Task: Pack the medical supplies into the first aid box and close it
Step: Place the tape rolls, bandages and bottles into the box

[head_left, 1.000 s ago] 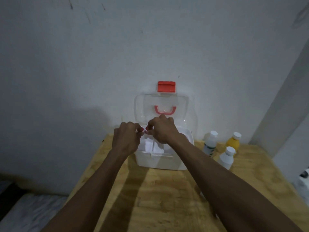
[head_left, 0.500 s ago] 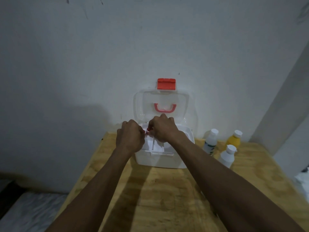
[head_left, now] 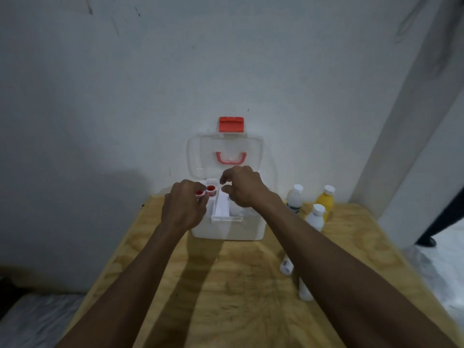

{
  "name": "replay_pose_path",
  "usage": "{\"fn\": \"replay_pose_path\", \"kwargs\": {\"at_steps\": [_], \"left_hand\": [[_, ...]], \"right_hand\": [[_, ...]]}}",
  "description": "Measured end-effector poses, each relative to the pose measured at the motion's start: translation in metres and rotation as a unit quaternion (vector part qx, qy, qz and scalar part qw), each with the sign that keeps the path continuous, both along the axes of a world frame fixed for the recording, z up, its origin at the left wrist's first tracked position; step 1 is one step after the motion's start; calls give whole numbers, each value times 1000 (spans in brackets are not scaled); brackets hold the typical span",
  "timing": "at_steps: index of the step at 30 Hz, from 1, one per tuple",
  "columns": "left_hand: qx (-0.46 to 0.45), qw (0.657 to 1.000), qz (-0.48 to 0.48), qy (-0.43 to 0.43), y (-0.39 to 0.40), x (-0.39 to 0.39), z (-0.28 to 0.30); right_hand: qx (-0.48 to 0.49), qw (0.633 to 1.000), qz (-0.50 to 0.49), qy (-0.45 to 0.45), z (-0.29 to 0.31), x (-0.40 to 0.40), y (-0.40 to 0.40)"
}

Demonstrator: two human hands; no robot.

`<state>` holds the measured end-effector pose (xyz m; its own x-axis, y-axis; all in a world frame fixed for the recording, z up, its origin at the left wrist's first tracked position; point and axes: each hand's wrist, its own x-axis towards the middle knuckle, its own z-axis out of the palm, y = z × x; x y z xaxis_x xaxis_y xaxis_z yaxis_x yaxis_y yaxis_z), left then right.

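Note:
A white first aid box (head_left: 227, 228) stands open on the wooden table (head_left: 226, 285), its clear lid (head_left: 200, 156) with a red latch upright against the wall. My left hand (head_left: 183, 207) hovers over the box's left side, fingers closed on a small red-capped vial (head_left: 200, 193). A second red-capped vial (head_left: 211, 190) sits in the box just beside it. My right hand (head_left: 243, 188) floats above the box's middle tray (head_left: 222, 208) with fingers apart and nothing in it.
Right of the box stand two white bottles (head_left: 294, 198) (head_left: 315, 217) and a yellow bottle (head_left: 326, 200). Two white tubes (head_left: 286, 266) (head_left: 305, 290) lie on the table under my right forearm. The wall is directly behind the box.
My hands have parted. The right hand let go of a red-capped vial, which now sits in the box, and lifted to the right; the left hand still holds its vial.

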<state>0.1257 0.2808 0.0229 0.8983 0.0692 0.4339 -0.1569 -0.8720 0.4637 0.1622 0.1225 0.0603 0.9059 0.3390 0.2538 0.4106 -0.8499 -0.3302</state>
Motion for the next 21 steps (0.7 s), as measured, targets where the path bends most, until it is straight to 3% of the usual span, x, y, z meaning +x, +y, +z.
{"fn": "replay_pose_path", "kwargs": {"at_steps": [10, 21], "left_hand": [[-99, 991, -73, -47, -86, -59, -4], [-90, 982, -150, -68, -133, -83, -34]], "right_hand": [[130, 985, -95, -60, 17, -68, -103], [181, 966, -172, -70, -19, -129, -163]]}}
